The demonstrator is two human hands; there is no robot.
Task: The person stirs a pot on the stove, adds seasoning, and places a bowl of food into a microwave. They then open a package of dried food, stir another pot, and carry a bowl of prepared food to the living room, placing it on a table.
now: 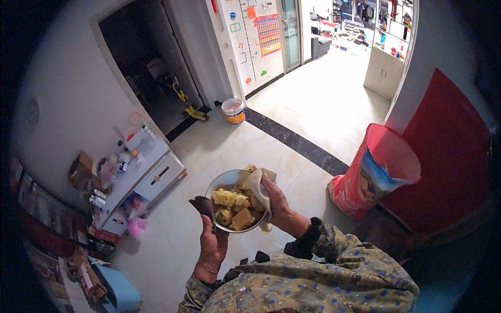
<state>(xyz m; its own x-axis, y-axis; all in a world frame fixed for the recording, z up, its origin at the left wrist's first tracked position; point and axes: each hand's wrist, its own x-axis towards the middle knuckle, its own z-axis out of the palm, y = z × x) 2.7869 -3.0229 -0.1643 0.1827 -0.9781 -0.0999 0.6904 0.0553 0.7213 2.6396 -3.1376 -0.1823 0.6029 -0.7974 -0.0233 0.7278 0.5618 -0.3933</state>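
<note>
A white bowl with a dark rim is held in front of me above the tiled floor. Chunks of yellowish food fill it, with a bit of green at the lower left. My left hand grips the bowl's left side through a dark brown cloth. On the other side my right hand holds the rim through a pale cloth, its thumb on top. The fingers of both hands are partly hidden beneath the bowl and cloths.
A tall red woven sack stands at right. At left is a white cabinet with clutter on top. A plastic bucket sits by the wall corner, near a yellow scooter in a dark doorway. A bright room with a person lies beyond.
</note>
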